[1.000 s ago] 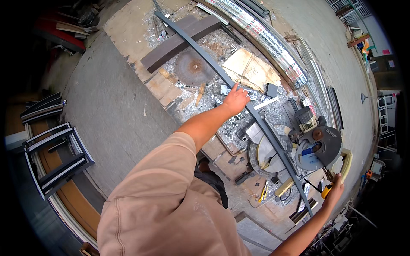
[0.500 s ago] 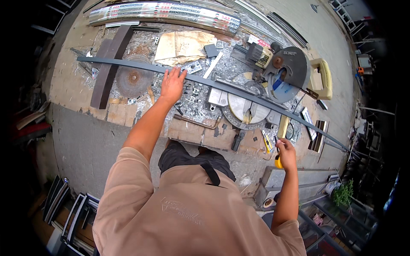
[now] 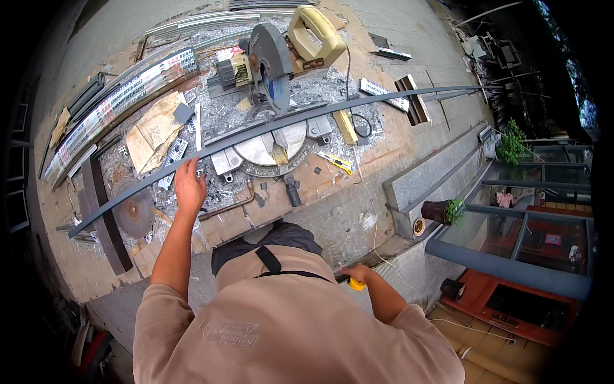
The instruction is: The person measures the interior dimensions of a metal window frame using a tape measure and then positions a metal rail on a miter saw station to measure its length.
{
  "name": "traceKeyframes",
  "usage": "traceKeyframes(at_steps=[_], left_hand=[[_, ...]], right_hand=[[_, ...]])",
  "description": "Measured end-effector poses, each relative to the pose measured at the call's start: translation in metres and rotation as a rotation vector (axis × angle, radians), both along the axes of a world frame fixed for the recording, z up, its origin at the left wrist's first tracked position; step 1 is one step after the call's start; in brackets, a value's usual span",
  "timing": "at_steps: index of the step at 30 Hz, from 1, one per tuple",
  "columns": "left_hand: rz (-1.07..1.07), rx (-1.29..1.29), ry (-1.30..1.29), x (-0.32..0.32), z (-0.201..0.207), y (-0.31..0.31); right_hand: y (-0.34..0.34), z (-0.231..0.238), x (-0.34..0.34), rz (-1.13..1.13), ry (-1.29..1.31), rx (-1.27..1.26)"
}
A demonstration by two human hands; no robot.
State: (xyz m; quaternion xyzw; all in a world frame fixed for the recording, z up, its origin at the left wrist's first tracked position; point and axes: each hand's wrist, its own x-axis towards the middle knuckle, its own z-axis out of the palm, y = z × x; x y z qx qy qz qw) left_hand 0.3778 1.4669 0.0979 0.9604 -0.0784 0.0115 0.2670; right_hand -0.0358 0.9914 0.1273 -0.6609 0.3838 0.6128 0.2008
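A long, thin dark-grey metal bar (image 3: 396, 94) lies across the workbench, over the front of a miter saw (image 3: 268, 61) and its round base. My left hand (image 3: 189, 185) rests its outstretched fingers on the bar, left of the saw base. Low beside my waist, my right hand (image 3: 359, 273) is closed round a yellow tape measure (image 3: 357, 285), which is partly covered by the fingers. The bar's left end crosses a brown profile (image 3: 102, 214) next to a loose circular saw blade (image 3: 134, 208).
Metal scraps litter the bench. Near its front edge lie a yellow utility knife (image 3: 336, 162), a wooden block (image 3: 345, 128) and a bent metal rod (image 3: 227, 208). Wrapped profiles (image 3: 121, 102) and crumpled brown paper (image 3: 153, 131) are farther back. A ledge (image 3: 416, 185) and a potted plant (image 3: 444, 210) stand right.
My view has turned to the right. My right hand has come down from the bench edge to my waist with the tape measure. My left hand stays on the bar.
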Motion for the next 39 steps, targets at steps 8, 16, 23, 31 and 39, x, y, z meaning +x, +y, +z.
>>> traceKeyframes(at_steps=[8,16,23,31,39], left_hand=[[-0.452,-0.533,0.806,-0.097,-0.001,-0.125],[-0.511,-0.643,1.007,-0.092,0.079,-0.212],[-0.456,-0.809,0.994,-0.095,0.096,-0.194],[-0.297,-0.899,0.892,-0.153,0.086,-0.185],[-0.122,-1.192,0.851,-0.178,0.059,-0.172]], right_hand=[[-0.021,-0.029,0.065,-0.429,-0.410,0.228],[0.006,0.019,0.264,-0.188,-0.693,0.706],[0.045,0.055,0.314,-0.005,-0.688,1.095],[0.071,0.038,0.300,0.048,-0.385,1.290],[0.100,0.054,0.316,0.153,-0.304,1.240]])
